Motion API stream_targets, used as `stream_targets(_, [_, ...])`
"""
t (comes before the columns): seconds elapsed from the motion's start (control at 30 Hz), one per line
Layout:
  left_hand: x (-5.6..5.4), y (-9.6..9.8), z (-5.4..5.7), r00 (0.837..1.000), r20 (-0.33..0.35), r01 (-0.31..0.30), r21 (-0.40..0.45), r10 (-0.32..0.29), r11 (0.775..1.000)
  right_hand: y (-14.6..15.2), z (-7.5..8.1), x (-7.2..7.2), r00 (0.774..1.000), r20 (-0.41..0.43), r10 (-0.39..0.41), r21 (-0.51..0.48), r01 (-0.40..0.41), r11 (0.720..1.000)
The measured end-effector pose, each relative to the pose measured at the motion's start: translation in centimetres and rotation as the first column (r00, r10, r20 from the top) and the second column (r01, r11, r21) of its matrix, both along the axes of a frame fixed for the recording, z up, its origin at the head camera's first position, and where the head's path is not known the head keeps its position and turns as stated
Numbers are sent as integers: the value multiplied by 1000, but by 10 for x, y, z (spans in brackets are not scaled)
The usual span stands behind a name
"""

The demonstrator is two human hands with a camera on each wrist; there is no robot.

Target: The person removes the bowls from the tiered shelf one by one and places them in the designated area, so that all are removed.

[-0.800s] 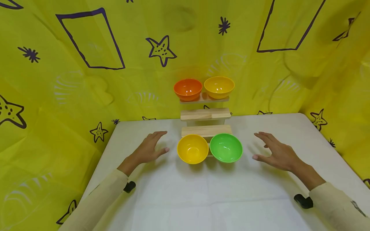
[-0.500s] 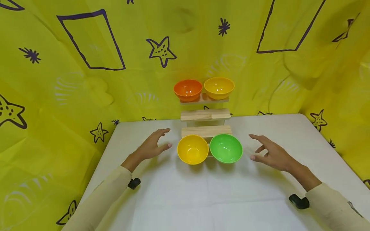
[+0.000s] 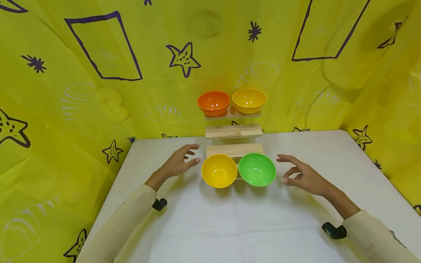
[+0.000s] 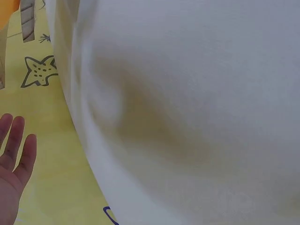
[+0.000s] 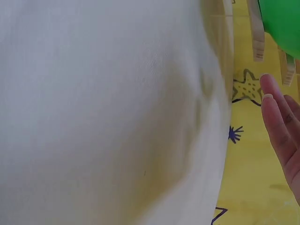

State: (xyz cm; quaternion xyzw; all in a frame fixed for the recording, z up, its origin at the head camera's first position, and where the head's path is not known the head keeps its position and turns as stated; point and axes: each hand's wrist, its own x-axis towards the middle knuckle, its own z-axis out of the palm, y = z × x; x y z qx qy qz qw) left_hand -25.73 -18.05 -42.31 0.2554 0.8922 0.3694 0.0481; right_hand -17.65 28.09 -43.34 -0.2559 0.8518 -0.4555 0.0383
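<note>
My left hand hovers beside the front yellow bowl, thumb and fingers spread apart, holding nothing. On the other side, my right hand is near the green bowl, its fingers loosely bent and its thumb tip apart from the bowl. Both front bowls stand side by side at the lowest step of a wooden stand. On the top step sit an orange bowl and a second yellow bowl. In the right wrist view, part of the green bowl shows above the fingers.
A white cloth covers the table. Bare wooden steps lie between the upper and lower bowls. A yellow patterned curtain hangs behind and along both sides. A dark strapped device sits under each sleeve.
Both hands have moved inward toward the front bowls, the left to the right and the right to the left. My right fingers have bent more. The bowls have stayed in place.
</note>
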Motion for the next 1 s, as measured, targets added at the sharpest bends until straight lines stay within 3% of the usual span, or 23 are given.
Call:
stream_targets(0.33, [-9,13,-3,1000,10,27,44,-27,999,-11,-3,2,999,25,25,-103,-22,994])
stream_targets(1.0, [-17,30,-7,996,85,9,45,-12,999,-24,-6,2,1000,28,6,-151,-1,989])
